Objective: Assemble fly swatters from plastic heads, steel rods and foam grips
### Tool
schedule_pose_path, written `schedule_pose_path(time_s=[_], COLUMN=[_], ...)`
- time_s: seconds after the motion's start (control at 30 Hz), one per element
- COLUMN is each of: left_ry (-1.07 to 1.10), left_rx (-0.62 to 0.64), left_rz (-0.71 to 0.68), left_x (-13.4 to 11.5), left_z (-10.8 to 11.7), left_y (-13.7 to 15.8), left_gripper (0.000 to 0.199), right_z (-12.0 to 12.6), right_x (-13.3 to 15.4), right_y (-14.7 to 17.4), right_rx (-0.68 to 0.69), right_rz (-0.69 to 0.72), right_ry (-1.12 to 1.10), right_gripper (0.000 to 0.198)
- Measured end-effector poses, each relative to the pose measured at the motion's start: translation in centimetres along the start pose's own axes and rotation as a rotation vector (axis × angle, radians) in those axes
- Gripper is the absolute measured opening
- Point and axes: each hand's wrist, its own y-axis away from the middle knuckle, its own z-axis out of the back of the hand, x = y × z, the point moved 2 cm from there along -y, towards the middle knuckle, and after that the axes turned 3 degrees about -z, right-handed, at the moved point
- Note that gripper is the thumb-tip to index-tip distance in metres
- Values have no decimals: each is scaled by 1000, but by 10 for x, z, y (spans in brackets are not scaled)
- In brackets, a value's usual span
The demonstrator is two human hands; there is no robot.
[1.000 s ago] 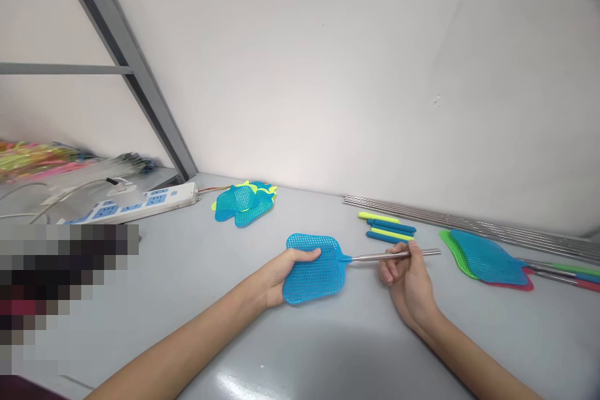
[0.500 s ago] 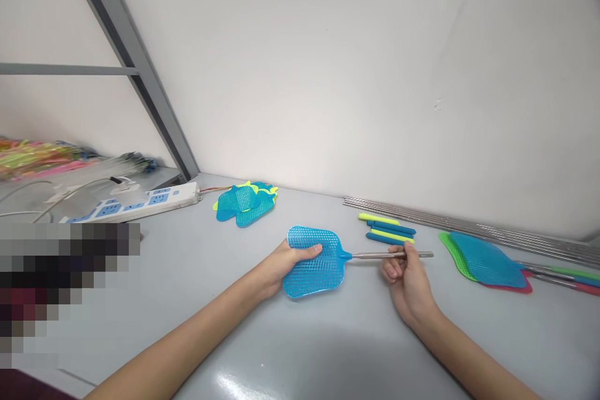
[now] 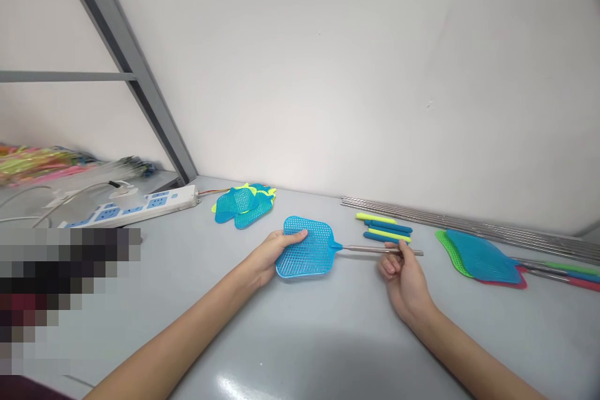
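A blue fly swatter (image 3: pixel 312 253) with a perforated head lies across both hands above the table. My left hand (image 3: pixel 272 256) grips the head's left edge, thumb on top and fingers beneath. From the head's neck a thin metal rod (image 3: pixel 363 249) runs to the right. My right hand (image 3: pixel 403 275) pinches that rod near its bare end, other fingers curled. Just behind the rod lie several blue and yellow handle sleeves (image 3: pixel 387 225). Loose blue and yellow swatter heads (image 3: pixel 244 206) are piled farther back on the left.
Several metal rods (image 3: pixel 450 222) lie along the wall. Swatters with green, blue and red heads (image 3: pixel 485 259) are stacked at right. A white power strip (image 3: pixel 182 200) with cables sits at left, near a grey metal frame (image 3: pixel 140 84). Colourful bagged items (image 3: pixel 42 162) lie beyond it.
The swatter head has tilted a little and shifted slightly left and up, with my left hand on it. My right hand keeps its pinch on the rod. The view has shifted slightly.
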Motion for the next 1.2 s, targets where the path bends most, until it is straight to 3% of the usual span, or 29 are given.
schedule_pose_path(time_s=[0.37, 0.77, 1.2], left_ry=[15, -123, -143], left_rx=[-99, -126, -126], left_rz=[-26, -32, -51], left_x=[1, 4, 8], left_z=[13, -2, 0], left_y=[-8, 1, -1], left_gripper=[36, 44, 44], right_z=[3, 1, 1], right_x=[1, 1, 1], right_y=[-2, -1, -2], right_rx=[13, -24, -26], right_rz=[27, 24, 17], right_ry=[-64, -73, -64], right_gripper=[18, 15, 15])
